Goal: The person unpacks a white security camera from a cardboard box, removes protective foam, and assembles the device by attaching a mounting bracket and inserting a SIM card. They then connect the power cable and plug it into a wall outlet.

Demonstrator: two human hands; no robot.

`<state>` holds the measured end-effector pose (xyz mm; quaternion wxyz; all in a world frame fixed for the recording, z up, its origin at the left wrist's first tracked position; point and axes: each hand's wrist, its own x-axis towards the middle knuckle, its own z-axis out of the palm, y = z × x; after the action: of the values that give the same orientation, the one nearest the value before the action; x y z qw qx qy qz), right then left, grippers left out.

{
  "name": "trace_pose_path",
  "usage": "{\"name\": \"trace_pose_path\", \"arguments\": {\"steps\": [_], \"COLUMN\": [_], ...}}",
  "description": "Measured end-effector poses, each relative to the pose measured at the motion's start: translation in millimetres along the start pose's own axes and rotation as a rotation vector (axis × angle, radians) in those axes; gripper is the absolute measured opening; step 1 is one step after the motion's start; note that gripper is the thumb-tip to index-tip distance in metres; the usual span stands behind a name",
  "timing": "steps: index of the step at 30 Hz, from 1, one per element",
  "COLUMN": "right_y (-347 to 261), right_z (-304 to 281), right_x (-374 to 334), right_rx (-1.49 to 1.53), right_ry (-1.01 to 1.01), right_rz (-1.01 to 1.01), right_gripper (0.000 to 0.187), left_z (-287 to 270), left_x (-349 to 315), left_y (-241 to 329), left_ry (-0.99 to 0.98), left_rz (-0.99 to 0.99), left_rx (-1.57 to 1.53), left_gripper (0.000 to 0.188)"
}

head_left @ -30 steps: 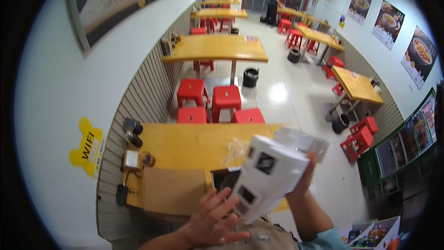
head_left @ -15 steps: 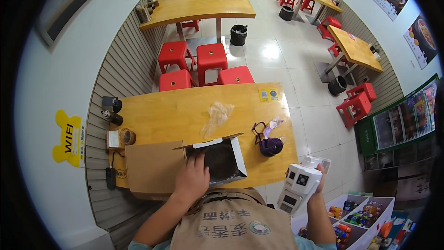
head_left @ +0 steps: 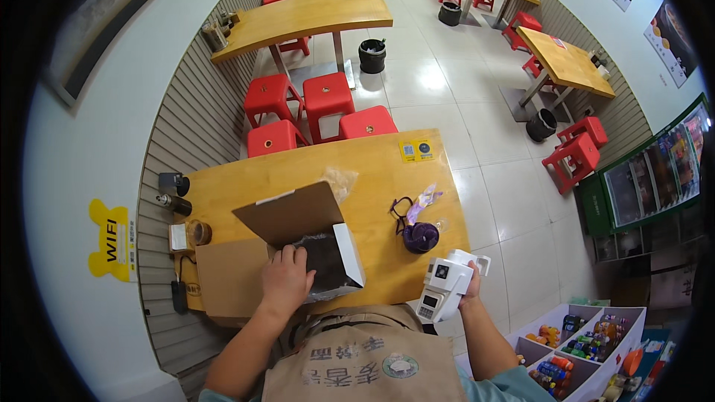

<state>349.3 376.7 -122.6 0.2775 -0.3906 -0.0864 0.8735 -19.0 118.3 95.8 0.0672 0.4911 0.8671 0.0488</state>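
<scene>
On the wooden table [head_left: 417,179] in front of me, a small white-edged cardboard box [head_left: 354,254] stands with its brown flap [head_left: 298,212] raised and dark plastic lining inside. My left hand [head_left: 287,275] curls its fingers over the box's left edge; the fingertips are partly hidden. Off the table's near right corner, my right hand [head_left: 472,289] grips a white boxy device [head_left: 445,286] from its right side. The device has a dark square on its face, a small dark panel below and a protruding white part on top.
A larger closed brown cardboard box [head_left: 231,279] lies to the left. A dark purple drawstring pouch [head_left: 421,237] and a crumpled clear bag [head_left: 340,181] are on the table. Condiment containers [head_left: 198,233] line the wall side. Red stools [head_left: 328,100] stand beyond; a divided bottle bin [head_left: 585,350] is at right.
The small box's flap has risen from lying nearly flat to standing up. My right hand has brought the white device left and slightly up, toward the table. My left hand stays at the box edge.
</scene>
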Motion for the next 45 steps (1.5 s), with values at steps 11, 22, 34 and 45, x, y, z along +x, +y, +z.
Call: {"name": "trace_pose_path", "arguments": {"steps": [11, 22, 34, 45], "right_y": [65, 108, 64, 118], "right_z": [17, 54, 77, 305], "right_x": [32, 31, -22, -45], "right_rx": [0.02, -0.175, -1.619, -2.143], "right_ry": [0.084, 0.112, 0.349, -0.347], "right_rz": [0.018, 0.042, 0.082, -0.538], "right_gripper": [0.068, 0.067, 0.061, 0.033], "left_z": [17, 40, 45, 34], "left_x": [-12, 2, -13, -8], "left_y": [6, -26, -54, -57], "left_ry": [0.112, 0.035, 0.359, 0.231], "left_rz": [-0.096, -0.145, -0.11, -0.217], "left_rx": [-0.066, 0.139, -0.177, -0.44], "left_gripper": [0.043, 0.008, 0.023, 0.023]}}
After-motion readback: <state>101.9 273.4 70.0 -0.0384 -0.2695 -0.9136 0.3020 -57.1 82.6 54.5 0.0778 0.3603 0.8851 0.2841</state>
